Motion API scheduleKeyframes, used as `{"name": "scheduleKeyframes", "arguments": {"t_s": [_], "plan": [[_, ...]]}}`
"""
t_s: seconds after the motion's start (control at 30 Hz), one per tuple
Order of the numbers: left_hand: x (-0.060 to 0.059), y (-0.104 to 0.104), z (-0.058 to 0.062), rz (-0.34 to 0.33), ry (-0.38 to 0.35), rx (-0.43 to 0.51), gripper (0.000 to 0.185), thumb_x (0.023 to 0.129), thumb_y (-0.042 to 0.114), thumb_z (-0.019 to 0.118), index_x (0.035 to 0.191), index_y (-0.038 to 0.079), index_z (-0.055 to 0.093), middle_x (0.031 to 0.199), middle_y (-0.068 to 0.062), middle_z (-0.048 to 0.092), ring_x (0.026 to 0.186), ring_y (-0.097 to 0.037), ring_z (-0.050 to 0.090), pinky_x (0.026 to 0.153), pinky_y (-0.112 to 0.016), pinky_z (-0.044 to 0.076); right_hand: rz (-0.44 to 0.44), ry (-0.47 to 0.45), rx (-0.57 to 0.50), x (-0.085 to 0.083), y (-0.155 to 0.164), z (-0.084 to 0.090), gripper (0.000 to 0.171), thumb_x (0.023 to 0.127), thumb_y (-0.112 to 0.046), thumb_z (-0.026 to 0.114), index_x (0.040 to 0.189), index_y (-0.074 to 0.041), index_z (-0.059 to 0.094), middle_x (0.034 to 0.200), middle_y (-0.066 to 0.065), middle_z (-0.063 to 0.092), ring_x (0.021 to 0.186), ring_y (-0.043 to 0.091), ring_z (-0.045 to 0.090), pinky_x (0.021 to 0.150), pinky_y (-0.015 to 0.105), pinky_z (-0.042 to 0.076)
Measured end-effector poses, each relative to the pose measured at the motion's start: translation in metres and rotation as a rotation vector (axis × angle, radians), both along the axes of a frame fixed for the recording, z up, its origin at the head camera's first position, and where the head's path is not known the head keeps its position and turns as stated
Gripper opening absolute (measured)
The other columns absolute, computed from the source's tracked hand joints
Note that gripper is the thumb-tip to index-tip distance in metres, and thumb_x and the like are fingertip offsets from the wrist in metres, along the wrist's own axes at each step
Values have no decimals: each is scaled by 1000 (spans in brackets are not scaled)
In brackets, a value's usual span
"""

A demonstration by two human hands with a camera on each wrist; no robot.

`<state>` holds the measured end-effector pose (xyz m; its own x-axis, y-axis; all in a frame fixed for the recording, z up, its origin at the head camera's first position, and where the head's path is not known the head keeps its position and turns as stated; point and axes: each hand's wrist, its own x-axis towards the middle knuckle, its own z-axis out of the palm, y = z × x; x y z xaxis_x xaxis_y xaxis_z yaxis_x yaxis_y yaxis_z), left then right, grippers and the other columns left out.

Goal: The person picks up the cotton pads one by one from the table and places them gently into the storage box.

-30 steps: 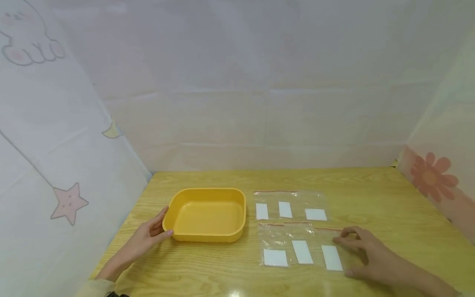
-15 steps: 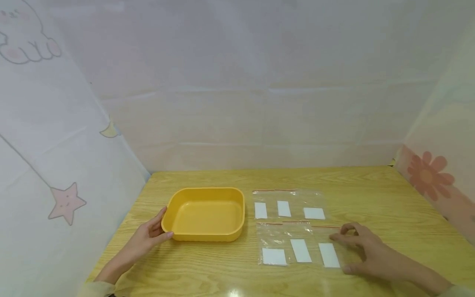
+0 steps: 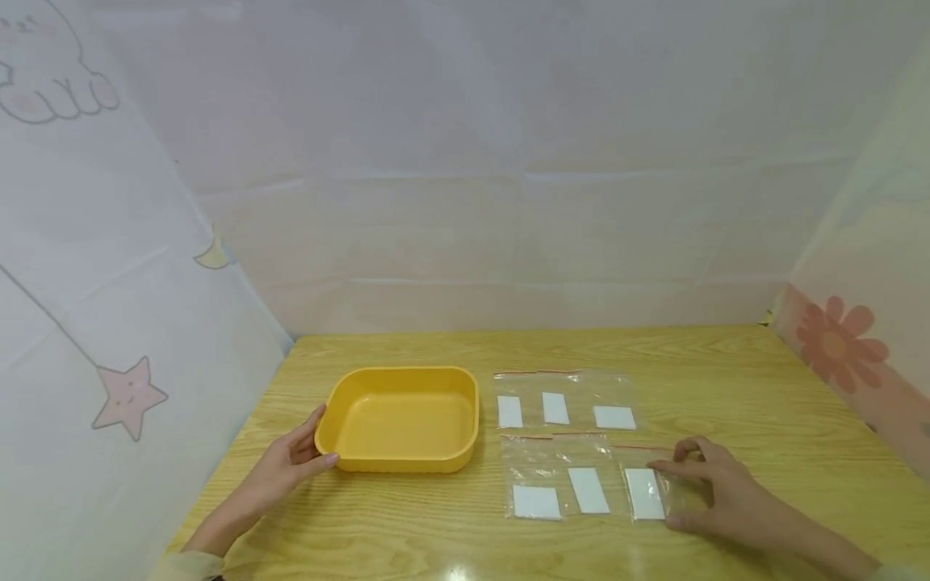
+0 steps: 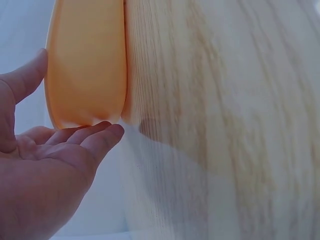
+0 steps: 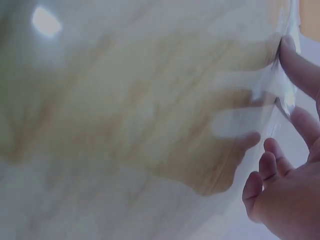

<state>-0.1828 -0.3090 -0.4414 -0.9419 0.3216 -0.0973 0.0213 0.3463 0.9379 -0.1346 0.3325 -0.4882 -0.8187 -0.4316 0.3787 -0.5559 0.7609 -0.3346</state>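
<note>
A yellow plastic basin (image 3: 400, 466) stands on the table at centre left. My left hand (image 3: 279, 476) touches its left end, thumb at the front corner of the rim. In the left wrist view, the fingers (image 4: 100, 136) lie nearly straight along the basin's end wall. My right hand (image 3: 726, 496) holds the right edge of a clear zip-lock bag (image 3: 645, 494) with a white label, at the front row's right end. Thumb and index finger pinch the bag, and its film (image 5: 286, 92) buckles between them in the right wrist view. The other fingers curl loosely beside it.
Two more labelled zip-lock bags (image 3: 536, 502) lie left of the held one, overlapping. Behind them is a row of three similar bags (image 3: 555, 409). White patterned sheets (image 3: 465, 242) hang behind and beside the wooden table (image 3: 392, 532).
The right-hand bag has been taken between thumb and finger; its film now bulges and its label has shifted slightly up and left. The left hand and basin have stayed in place.
</note>
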Motion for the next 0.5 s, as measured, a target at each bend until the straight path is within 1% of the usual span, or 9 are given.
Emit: {"name": "scheduleKeyframes", "arguments": {"t_s": [0.07,0.17,0.3,0.4,0.5], "plan": [[0,0,0,3,2,-2,89,106,17,68,169,6,7,171,-24,13,148,-47,37,103,-29,52,-31,0,-9,1,-1,0,68,64,-42,101,125,-19,80,119,-6,53,104,5,42,75,27,43],[0,1,1,6,1,-6,89,106,17,68,169,5,7,171,-25,14,148,-47,36,103,-28,52,-83,-11,-13,5,-4,0,65,63,-42,101,120,-18,82,116,-6,54,100,6,43,74,26,43],[0,1,3,4,-2,-10,89,106,17,68,169,4,7,170,-26,15,148,-47,35,104,-29,51,-131,-2,26,11,-9,5,64,64,-45,100,120,-20,82,114,-6,55,95,9,44,71,27,43],[0,1,3,0,-2,-12,89,106,17,67,169,3,6,170,-25,15,149,-47,34,104,-29,51,-148,-1,62,14,-13,10,65,65,-46,98,121,-17,82,108,-5,56,91,12,47,69,30,45],[0,0,2,-1,1,-13,88,106,17,68,169,3,7,171,-25,14,149,-47,33,104,-28,51,-178,-56,100,17,-16,15,66,68,-49,96,124,-15,81,104,-4,60,90,14,51,70,35,49]]}}
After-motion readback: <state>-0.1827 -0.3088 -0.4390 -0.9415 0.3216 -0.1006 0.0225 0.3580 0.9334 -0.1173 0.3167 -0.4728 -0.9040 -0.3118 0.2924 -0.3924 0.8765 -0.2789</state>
